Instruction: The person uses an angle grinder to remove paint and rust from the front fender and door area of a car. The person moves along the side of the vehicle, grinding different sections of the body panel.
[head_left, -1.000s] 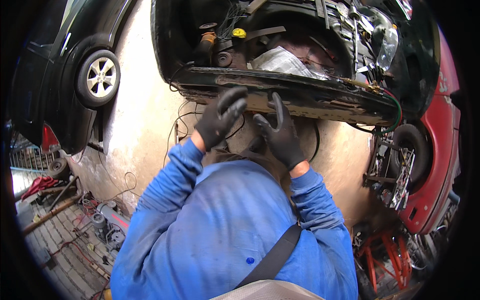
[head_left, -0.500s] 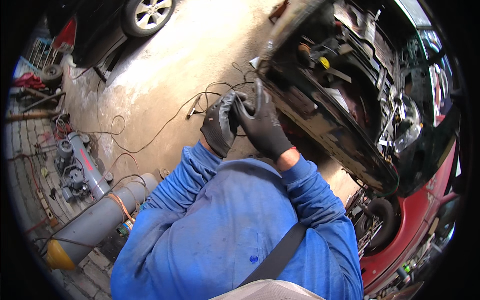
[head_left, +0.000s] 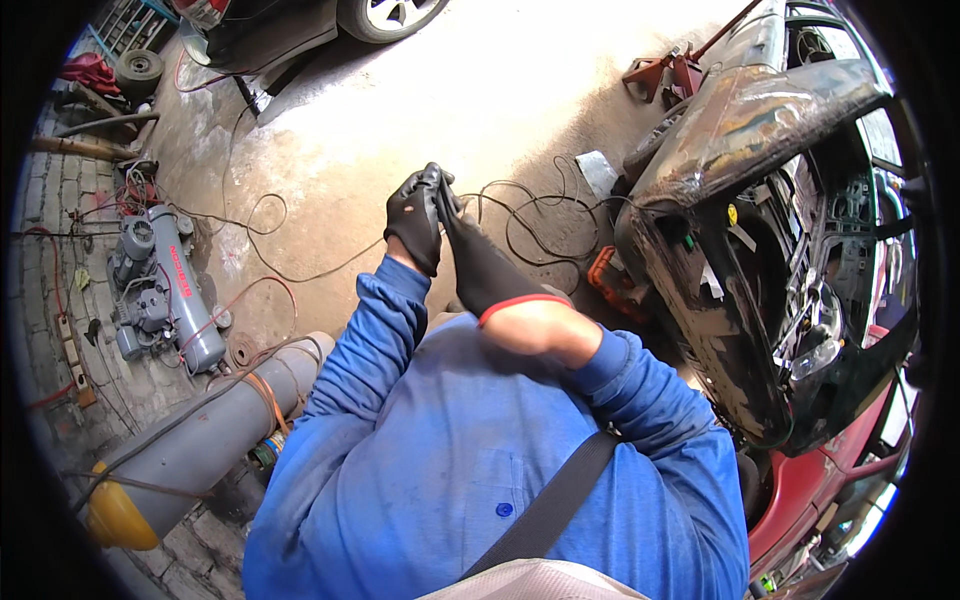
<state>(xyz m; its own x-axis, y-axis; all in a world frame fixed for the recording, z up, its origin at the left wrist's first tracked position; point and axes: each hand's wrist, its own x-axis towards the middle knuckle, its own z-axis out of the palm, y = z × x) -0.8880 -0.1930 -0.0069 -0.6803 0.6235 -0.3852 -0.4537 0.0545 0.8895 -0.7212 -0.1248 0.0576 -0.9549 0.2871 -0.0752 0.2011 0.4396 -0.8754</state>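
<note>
Both my hands are in front of my chest, wearing dark work gloves with blackish coated palms. My left hand (head_left: 416, 212) is closed, pinching the finger end of the right glove (head_left: 482, 268). That glove stretches in a narrowing shape from its red-edged cuff to the left fingers. My right hand (head_left: 528, 322) is inside it, with bare skin showing between the red cuff and my blue sleeve. The right fingers are hidden by the glove and by my left hand.
A stripped car body (head_left: 720, 170) stands to the right, beside a red jack (head_left: 665, 78). Black cable (head_left: 515, 225) lies looped on the floor ahead. At left are a grey air compressor (head_left: 180, 290) and a grey gas cylinder (head_left: 200, 430); a dark car (head_left: 270, 35) is at far left.
My hands have shifted, and the right forearm has turned more sideways. The right glove is drawn out longer, with more bare skin below its cuff. The view has swung, showing the jack.
</note>
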